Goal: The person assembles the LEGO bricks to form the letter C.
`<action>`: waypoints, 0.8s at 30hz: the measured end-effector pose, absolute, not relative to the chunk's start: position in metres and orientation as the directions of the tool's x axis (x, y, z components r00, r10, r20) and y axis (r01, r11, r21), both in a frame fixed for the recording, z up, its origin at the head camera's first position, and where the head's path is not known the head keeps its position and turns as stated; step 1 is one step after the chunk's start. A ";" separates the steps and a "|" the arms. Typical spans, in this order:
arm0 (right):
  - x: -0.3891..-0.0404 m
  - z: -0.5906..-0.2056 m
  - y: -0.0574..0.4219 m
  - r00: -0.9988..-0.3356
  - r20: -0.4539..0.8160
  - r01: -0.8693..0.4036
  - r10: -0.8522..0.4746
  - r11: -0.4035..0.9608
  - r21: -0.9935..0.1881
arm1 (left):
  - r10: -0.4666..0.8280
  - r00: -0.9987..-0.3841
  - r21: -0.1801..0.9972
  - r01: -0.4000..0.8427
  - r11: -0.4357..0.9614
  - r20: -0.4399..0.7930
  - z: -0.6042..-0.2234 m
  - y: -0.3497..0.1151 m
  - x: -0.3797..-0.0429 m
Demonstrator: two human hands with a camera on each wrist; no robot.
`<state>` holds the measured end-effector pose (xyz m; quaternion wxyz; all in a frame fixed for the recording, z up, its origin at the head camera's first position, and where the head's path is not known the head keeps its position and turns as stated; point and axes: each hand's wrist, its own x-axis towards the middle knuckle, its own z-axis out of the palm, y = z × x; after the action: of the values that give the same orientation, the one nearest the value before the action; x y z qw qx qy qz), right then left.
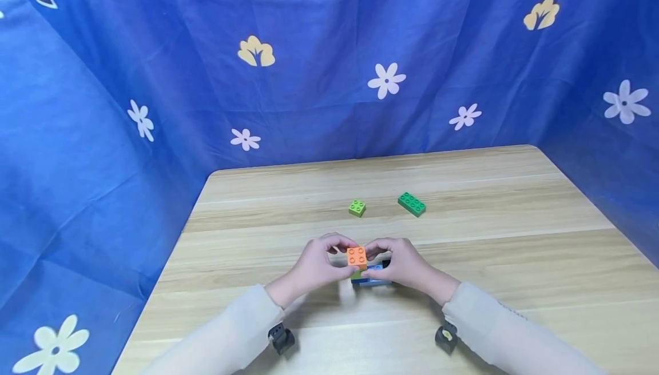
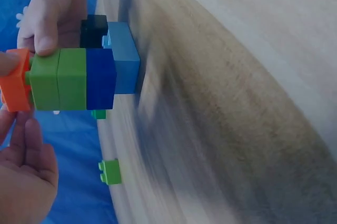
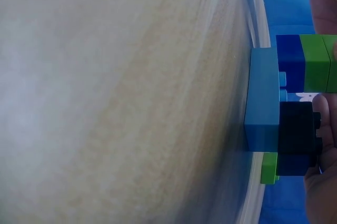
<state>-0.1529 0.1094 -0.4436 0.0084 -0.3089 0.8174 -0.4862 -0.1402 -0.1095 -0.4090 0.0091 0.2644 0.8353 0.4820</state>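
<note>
My left hand [image 1: 318,262] pinches an orange brick [image 1: 357,256] between thumb and fingers. In the left wrist view, studs show in a narrow gap between the orange brick and the upper of two stacked light green bricks [image 2: 59,79]. Below those is a dark blue brick [image 2: 100,78], mounted on one end of a light blue brick [image 3: 263,97] low at the table. A black brick [image 3: 296,127] stands on its other end. My right hand [image 1: 407,263] grips the light green part of the stack, its thumb against the upper green brick; its fingers are partly hidden.
Farther back on the wooden table [image 1: 247,306] lie a small light green brick [image 1: 357,208] and a longer dark green brick [image 1: 412,204]. A blue patterned cloth [image 1: 319,100] hangs behind the table and along both sides.
</note>
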 end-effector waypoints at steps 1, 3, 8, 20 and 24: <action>-0.153 -0.443 0.109 -0.810 0.285 -0.496 -0.513 0.337 -0.800 | 0.450 -0.859 0.802 0.439 0.404 0.243 -0.408 -0.109 -0.140; -0.153 -0.443 0.109 -0.811 0.280 -0.492 -0.514 0.337 -0.803 | 0.450 -0.858 0.791 0.446 0.419 0.246 -0.407 -0.109 -0.140; -0.153 -0.442 0.110 -0.812 0.275 -0.482 -0.515 0.327 -0.813 | 0.460 -0.858 0.770 0.448 0.453 0.229 -0.403 -0.108 -0.142; -0.154 -0.442 0.109 -0.808 0.281 -0.492 -0.518 0.332 -0.804 | 0.501 -0.844 0.750 0.454 0.481 0.190 -0.396 -0.107 -0.144; -0.154 -0.442 0.110 -0.811 0.274 -0.489 -0.516 0.342 -0.802 | 0.501 -0.843 0.729 0.467 0.501 0.195 -0.397 -0.106 -0.142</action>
<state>-0.1539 0.1096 -0.4423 0.0141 -0.3069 0.8191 -0.4844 -0.1421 -0.1058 -0.3965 0.0207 0.2793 0.8661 0.4139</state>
